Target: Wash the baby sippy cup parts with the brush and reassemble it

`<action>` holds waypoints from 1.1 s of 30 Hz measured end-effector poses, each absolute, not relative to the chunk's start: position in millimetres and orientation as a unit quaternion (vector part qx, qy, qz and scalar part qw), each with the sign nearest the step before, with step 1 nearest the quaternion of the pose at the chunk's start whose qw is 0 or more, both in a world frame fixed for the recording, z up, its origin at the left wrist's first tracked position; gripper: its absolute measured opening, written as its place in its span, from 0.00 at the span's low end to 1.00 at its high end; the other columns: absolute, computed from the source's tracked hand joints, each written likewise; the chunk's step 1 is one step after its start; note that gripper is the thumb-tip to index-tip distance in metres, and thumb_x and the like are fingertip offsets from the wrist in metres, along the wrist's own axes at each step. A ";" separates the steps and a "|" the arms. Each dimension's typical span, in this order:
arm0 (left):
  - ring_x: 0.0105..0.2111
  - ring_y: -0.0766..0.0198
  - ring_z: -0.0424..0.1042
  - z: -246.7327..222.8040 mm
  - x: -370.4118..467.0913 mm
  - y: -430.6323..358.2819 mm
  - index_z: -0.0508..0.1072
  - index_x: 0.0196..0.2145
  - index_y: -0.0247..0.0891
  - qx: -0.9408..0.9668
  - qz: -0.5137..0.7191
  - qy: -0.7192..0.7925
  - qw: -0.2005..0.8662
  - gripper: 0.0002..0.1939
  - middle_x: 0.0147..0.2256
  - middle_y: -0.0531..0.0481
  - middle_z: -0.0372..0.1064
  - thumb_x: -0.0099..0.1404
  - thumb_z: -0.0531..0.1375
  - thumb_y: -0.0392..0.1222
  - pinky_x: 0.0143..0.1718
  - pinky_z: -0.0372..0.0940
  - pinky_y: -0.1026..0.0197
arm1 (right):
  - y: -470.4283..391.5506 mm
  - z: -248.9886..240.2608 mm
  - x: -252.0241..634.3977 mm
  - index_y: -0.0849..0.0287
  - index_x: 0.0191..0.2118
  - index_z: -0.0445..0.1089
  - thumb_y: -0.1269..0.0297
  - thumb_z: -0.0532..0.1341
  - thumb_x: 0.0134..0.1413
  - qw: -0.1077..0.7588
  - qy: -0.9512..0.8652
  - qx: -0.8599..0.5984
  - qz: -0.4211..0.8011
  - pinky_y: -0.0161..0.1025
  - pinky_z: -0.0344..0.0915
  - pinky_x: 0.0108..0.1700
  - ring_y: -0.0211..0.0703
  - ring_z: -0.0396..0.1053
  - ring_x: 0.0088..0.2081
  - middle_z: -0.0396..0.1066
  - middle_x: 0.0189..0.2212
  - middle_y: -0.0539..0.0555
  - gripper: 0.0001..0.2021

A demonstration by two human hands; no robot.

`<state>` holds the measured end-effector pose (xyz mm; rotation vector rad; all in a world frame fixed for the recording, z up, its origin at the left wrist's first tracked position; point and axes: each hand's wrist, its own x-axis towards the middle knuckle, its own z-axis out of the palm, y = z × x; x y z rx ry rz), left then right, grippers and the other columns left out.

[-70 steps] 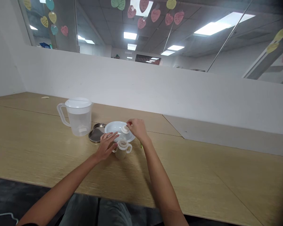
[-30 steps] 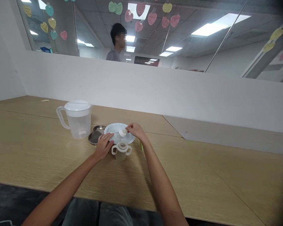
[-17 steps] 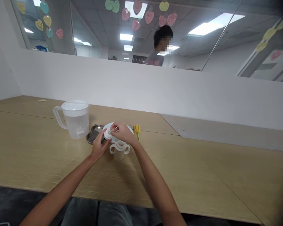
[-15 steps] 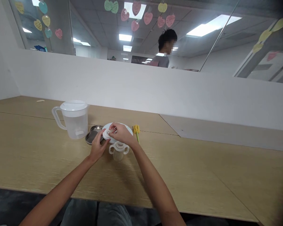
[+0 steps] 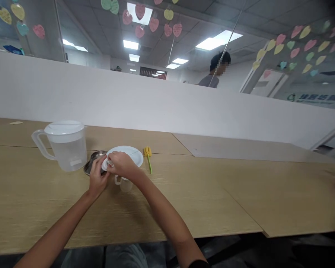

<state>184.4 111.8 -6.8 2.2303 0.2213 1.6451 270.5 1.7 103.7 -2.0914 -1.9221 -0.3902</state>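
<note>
Between my two hands is a white round bottle lid (image 5: 104, 165) with a small clear part at its centre. The fingers of my left hand (image 5: 97, 179) are wrapped round the lid's outer side. My right hand (image 5: 123, 165) pinches at the clear part; its fingertips partly hide it. Just below my right hand stands an open clear baby bottle (image 5: 125, 185) with white side handles, partly covered by the hand and wrist. Behind the hands lies a white plate (image 5: 136, 156). A shiny metal kidney-shaped dish (image 5: 88, 168) sits left of it, partly behind my left hand.
To the left stands a clear lidded pitcher (image 5: 69, 154) with liquid in it. Right of the plate lies a yellow sponge brush (image 5: 147, 152) with a green handle. A white wall (image 5: 128, 104) with glass above borders the wooden table (image 5: 190, 193). Behind the glass is a person (image 5: 212, 76).
The view has swung to the right, so the tabletop things appear further left. My right hand has turned over the lid and covers more of the bottle. Both hands keep their hold.
</note>
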 end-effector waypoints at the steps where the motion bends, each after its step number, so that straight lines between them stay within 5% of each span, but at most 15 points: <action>1: 0.50 0.55 0.66 -6.6 184.2 111.8 0.65 0.53 0.37 0.790 0.581 0.079 0.179 0.22 0.48 0.41 0.65 0.63 0.57 0.47 0.51 0.62 0.53 | 3.4 101.7 270.7 0.63 0.38 0.68 0.69 0.56 0.52 0.132 -0.664 -0.723 -0.142 0.37 0.60 0.37 0.43 0.67 0.35 0.71 0.36 0.57 0.08; 6: 0.47 0.56 0.67 -3.6 182.5 106.8 0.66 0.51 0.37 0.796 0.571 0.085 0.182 0.20 0.46 0.42 0.68 0.64 0.56 0.48 0.49 0.63 0.54 | 9.2 91.3 279.0 0.63 0.36 0.69 0.70 0.53 0.52 0.180 -0.666 -0.710 -0.139 0.37 0.60 0.37 0.43 0.67 0.34 0.72 0.34 0.57 0.08; 13: 0.47 0.55 0.68 1.6 178.5 105.5 0.67 0.49 0.38 0.756 0.593 0.126 0.245 0.21 0.46 0.43 0.69 0.63 0.56 0.53 0.50 0.62 0.53 | 11.6 99.1 300.1 0.60 0.35 0.68 0.64 0.52 0.52 0.541 -0.532 -0.637 0.134 0.32 0.61 0.27 0.33 0.62 0.21 0.65 0.20 0.46 0.09; 15: 0.47 0.55 0.68 0.9 179.7 109.0 0.67 0.49 0.37 0.736 0.598 0.145 0.282 0.22 0.46 0.43 0.69 0.64 0.54 0.54 0.50 0.62 0.53 | 7.8 103.1 313.4 0.61 0.38 0.67 0.62 0.52 0.54 0.587 -0.468 -0.641 0.159 0.31 0.61 0.25 0.33 0.61 0.19 0.65 0.19 0.46 0.12; 17: 0.47 0.55 0.68 -0.3 181.9 112.3 0.66 0.50 0.37 0.725 0.592 0.159 0.314 0.22 0.47 0.42 0.69 0.65 0.52 0.54 0.50 0.61 0.53 | 2.5 102.4 329.5 0.62 0.40 0.68 0.62 0.56 0.52 0.549 -0.458 -0.689 0.117 0.32 0.63 0.27 0.34 0.64 0.23 0.69 0.24 0.49 0.12; 21: 0.47 0.56 0.68 -2.7 186.0 113.5 0.61 0.52 0.37 0.731 0.556 0.178 0.353 0.23 0.47 0.42 0.68 0.65 0.53 0.53 0.50 0.61 0.53 | -2.0 82.1 359.6 0.61 0.39 0.70 0.68 0.63 0.45 0.270 -0.448 -0.849 -0.068 0.38 0.63 0.41 0.43 0.69 0.40 0.73 0.36 0.56 0.12; 24: 0.49 0.56 0.67 -3.5 188.1 111.1 0.60 0.51 0.38 0.757 0.521 0.162 0.361 0.22 0.49 0.42 0.67 0.64 0.54 0.52 0.51 0.60 0.53 | 2.6 63.1 372.3 0.61 0.37 0.72 0.67 0.64 0.45 0.126 -0.436 -0.889 -0.066 0.38 0.62 0.43 0.47 0.70 0.43 0.74 0.38 0.59 0.09; 27: 0.50 0.56 0.65 -3.7 190.0 111.1 0.62 0.51 0.38 0.785 0.509 0.148 0.321 0.21 0.50 0.42 0.66 0.65 0.54 0.52 0.52 0.58 0.52 | 6.1 56.3 375.7 0.61 0.37 0.73 0.64 0.64 0.46 0.103 -0.437 -0.892 -0.054 0.38 0.62 0.43 0.47 0.70 0.44 0.74 0.39 0.59 0.10; 33: 0.49 0.52 0.61 -9.5 196.7 117.9 0.68 0.51 0.43 0.830 0.485 0.189 0.200 0.22 0.47 0.44 0.64 0.64 0.53 0.55 0.52 0.55 0.48 | -0.2 72.8 367.9 0.59 0.41 0.73 0.60 0.61 0.52 0.186 -0.438 -0.878 -0.061 0.38 0.61 0.44 0.45 0.69 0.44 0.74 0.41 0.57 0.12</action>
